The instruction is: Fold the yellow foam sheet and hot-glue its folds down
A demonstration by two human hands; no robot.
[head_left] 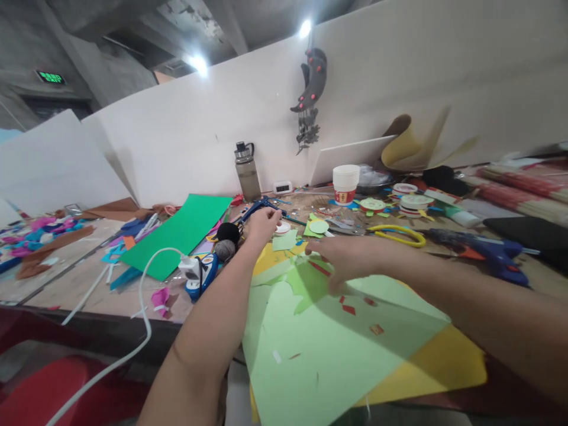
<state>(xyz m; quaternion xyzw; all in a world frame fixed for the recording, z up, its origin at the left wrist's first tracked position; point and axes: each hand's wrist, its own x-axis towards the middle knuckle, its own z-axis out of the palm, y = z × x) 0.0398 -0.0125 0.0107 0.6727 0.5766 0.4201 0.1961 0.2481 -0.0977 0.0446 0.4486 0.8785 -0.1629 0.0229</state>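
Observation:
My left hand (264,225) reaches far forward with its fingers curled, beside a dark blue tool (261,207) and a small white round lid (283,228). Whatever the curled fingers hold, if anything, is hidden. Over the light green paper sheets (306,349) hovers my right hand (339,255), fingers bent downward and thumb apart, nothing visible between them. Just under it lies a bright green cut paper piece (306,284), with small red paper scraps (349,309) nearby. Yellow paper (437,367) shows beneath the green sheets.
Yellow-handled scissors (415,236) and a blue glue gun (492,251) lie on the right. Stacked paper cups (345,184) and a bottle (247,173) stand at the back. On the left are a green sheet (177,236), a power strip (202,278) and its white cable (144,307).

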